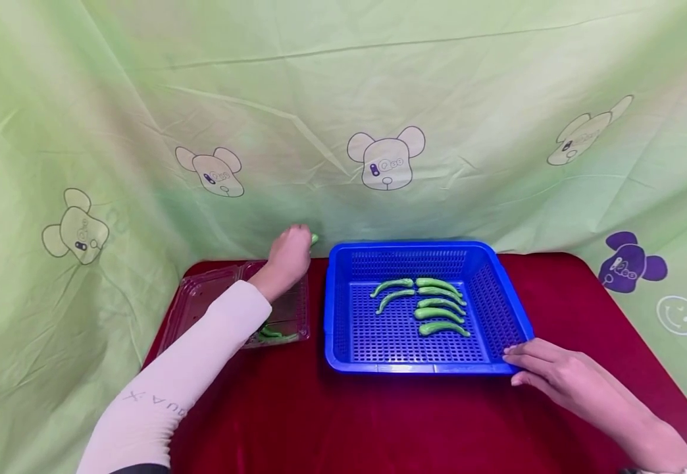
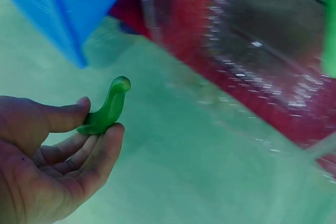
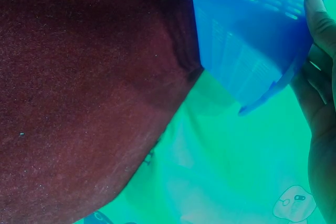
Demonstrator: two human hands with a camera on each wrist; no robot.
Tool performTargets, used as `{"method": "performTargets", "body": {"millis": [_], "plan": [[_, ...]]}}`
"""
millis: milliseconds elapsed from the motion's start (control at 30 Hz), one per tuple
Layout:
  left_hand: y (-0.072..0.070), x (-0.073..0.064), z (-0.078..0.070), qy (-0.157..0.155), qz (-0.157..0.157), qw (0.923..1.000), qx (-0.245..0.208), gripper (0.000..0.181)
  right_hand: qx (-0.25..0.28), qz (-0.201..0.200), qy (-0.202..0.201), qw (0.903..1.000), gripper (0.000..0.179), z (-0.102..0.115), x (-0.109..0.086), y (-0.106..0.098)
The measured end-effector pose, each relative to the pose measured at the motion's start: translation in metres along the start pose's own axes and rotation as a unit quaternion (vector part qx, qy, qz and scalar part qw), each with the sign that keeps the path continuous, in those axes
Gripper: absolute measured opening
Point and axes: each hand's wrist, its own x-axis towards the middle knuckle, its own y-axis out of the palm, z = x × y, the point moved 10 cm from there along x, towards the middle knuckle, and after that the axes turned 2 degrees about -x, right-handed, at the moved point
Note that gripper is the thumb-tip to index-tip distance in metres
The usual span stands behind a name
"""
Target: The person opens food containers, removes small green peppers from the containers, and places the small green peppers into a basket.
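Observation:
My left hand [image 1: 290, 255] pinches a curved green pepper [image 2: 107, 109] between thumb and fingers. It is raised over the back of the clear plastic tray [image 1: 195, 289], left of the basket; in the head view only the pepper's tip shows. A few green peppers [image 1: 272, 334] lie in the tray, partly hidden by my left forearm. Several more peppers [image 1: 440, 315] lie in the blue basket [image 1: 429, 368], one column on the right and two to their left. My right hand [image 1: 562, 370] grips the basket's front right corner, thumb on the outer wall and fingers at the rim.
The tray and basket stand side by side on a table with a dark red cloth [image 1: 343, 421]. A green curtain [image 1: 296, 99] printed with bear heads hangs behind the table and at both sides.

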Motion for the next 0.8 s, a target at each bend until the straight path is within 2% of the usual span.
{"method": "performTargets", "body": {"millis": [133, 267, 433, 600, 800], "plan": [[-0.01, 0.01, -0.023, 0.005, 0.004, 0.9999, -0.015, 0.014, -0.001, 0.003, 0.002, 1.0, 0.055, 0.0, 0.001, 0.0], [-0.004, 0.016, -0.058, 0.038, 0.026, 0.9989, -0.007, 0.016, -0.005, 0.004, 0.002, 1.0, 0.056, 0.0, 0.001, 0.0], [0.02, 0.018, -0.107, 0.086, 0.077, 0.9932, 0.016, 0.016, -0.004, 0.0, -0.004, 1.0, 0.053, 0.001, 0.0, -0.001], [0.047, 0.017, -0.151, 0.134, 0.126, 0.9823, 0.034, 0.015, -0.002, -0.001, -0.003, 1.0, 0.052, 0.001, 0.001, -0.001], [0.08, 0.013, -0.188, 0.176, 0.186, 0.9654, 0.049, 0.017, -0.009, -0.003, -0.005, 0.9999, 0.053, 0.001, 0.004, -0.002]]}}
